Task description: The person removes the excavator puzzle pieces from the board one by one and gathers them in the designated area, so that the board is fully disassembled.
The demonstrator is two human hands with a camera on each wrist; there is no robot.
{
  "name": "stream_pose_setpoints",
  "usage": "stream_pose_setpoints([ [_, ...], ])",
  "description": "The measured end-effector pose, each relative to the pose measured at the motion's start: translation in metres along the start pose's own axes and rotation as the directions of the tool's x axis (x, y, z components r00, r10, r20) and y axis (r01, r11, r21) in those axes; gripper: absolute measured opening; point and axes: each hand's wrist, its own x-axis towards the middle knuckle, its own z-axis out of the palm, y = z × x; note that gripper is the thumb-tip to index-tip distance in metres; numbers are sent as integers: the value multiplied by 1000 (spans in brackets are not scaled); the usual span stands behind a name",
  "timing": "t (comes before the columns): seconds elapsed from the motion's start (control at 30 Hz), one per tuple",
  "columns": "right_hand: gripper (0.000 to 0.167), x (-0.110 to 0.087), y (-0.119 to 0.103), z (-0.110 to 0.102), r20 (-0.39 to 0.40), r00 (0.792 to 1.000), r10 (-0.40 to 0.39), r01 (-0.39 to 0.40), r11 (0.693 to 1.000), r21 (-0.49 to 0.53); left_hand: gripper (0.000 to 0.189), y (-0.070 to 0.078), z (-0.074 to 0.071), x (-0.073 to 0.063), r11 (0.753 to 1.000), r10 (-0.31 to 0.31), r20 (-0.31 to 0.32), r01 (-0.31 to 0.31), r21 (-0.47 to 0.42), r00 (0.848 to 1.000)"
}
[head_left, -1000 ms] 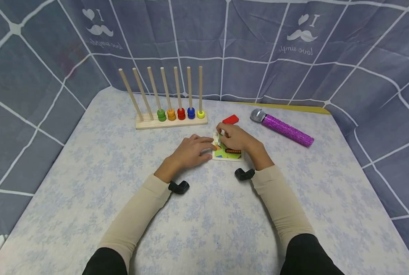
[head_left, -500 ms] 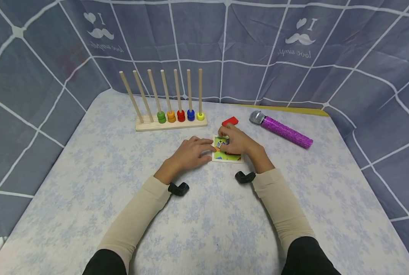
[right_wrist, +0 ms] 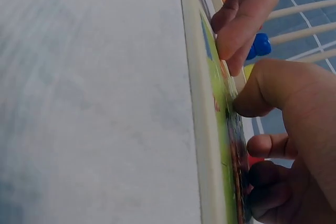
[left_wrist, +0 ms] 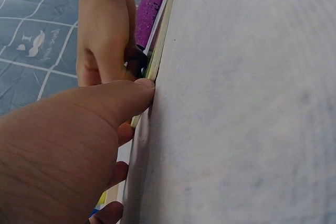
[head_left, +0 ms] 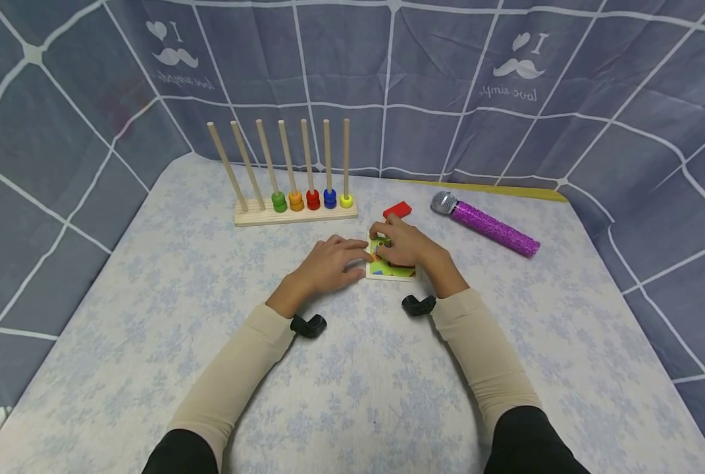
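Note:
A small picture puzzle board (head_left: 390, 271) with a white frame and a green printed picture lies flat on the table. My left hand (head_left: 327, 264) reaches its left side with fingers extended, fingertips touching the picture and frame. In the left wrist view the thumb (left_wrist: 139, 90) presses against the board's edge. Over the upper part of the board bends my right hand (head_left: 408, 242), fingers curled down, thumb (right_wrist: 254, 95) touching the printed face. Whether a puzzle piece sits between its fingertips is hidden. Part of the picture lies under this hand.
Behind stands a wooden peg rack (head_left: 295, 218) with upright rods and coloured beads. A red block (head_left: 397, 209) lies just beyond the right hand. To the right is a glittery purple microphone (head_left: 488, 224). A patterned curtain (head_left: 352, 79) hangs behind the table.
A pale piece stood upright between my right fingertips; it no longer shows upright. The right fingers have shifted slightly over the board's upper left. The left hand has stayed in place.

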Motion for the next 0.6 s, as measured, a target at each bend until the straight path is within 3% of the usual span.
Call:
stream_pose_setpoints([
  [0.23, 24, 5, -5, -2, 45, 998, 38, -38, 999, -1, 35, 0, -1, -1, 1000, 3, -2, -3, 8, 1000],
  [0.6, 22, 12, -7, 6, 43, 994, 101, -96, 991, -97, 36, 3, -2, 0, 999, -14, 15, 13, 35, 1000],
])
